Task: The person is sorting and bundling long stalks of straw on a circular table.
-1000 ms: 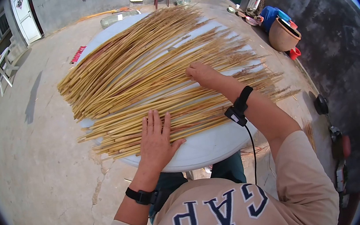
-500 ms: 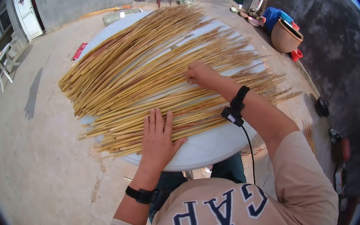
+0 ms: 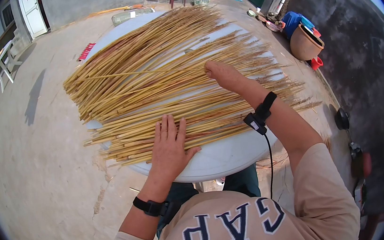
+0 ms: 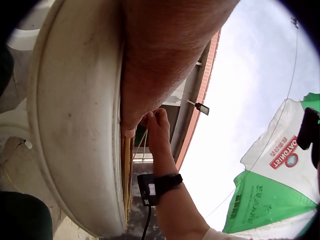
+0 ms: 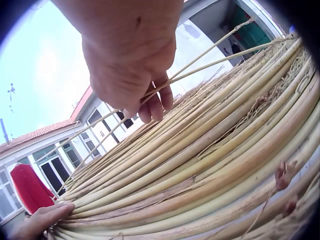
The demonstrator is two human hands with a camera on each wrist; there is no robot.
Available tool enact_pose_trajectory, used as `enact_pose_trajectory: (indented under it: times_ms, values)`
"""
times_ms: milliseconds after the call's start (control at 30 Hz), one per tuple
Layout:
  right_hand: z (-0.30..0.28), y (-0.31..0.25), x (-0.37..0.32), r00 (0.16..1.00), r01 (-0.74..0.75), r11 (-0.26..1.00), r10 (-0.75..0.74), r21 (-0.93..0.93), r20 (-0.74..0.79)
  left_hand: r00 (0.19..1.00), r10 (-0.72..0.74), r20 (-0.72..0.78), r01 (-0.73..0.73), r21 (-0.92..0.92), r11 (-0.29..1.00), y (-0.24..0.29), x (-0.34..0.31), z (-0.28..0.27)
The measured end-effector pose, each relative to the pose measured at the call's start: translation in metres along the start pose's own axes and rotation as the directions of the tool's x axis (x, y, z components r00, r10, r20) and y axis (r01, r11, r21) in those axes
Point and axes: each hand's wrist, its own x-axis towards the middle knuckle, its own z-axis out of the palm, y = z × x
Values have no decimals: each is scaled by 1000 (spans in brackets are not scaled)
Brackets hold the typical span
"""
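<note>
Pressing flat, fingers straight, on the straw stalks at the near edge of the tabletop, seemingly to stop them sliding, the left hand anchors the pile while the right hand, over the tabletop's middle, pinches a few thin stalks just above it.

Beige sweatshirt, navy GAP lettering, black wrist straps, cable

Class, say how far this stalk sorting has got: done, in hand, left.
Done: a near row of stalks lies side by side on the table, under the flat left hand. In hand: the right hand pinches two thin stalks lifted off the fanned heap. Left: that heap, probably unsorted.
</note>
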Motion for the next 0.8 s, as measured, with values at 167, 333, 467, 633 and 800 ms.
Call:
enact_pose_trajectory:
  times_ms: [167, 333, 467, 633, 800]
  values:
    - [-19, -3, 4, 988, 94, 995, -97, -34, -124, 1000, -3, 2, 3, 0, 1000, 0, 0, 3]
    - [9, 16, -6, 997, -13, 995, 21, -99, 80, 1000, -5, 18, 5, 7, 1000, 2, 0, 1]
    - [3, 19, -1, 993, -74, 997, 75, -5, 89, 1000, 0, 17, -1, 21, 1000, -1, -1, 2]
    - [6, 30, 4, 988, -128, 990, 132, -62, 73, 1000, -9, 13, 9, 3, 1000, 0, 0, 3]
    - [24, 29, 5, 988, -128, 990, 132, -53, 75, 1000, 2, 12, -3, 14, 1000, 1, 1, 0]
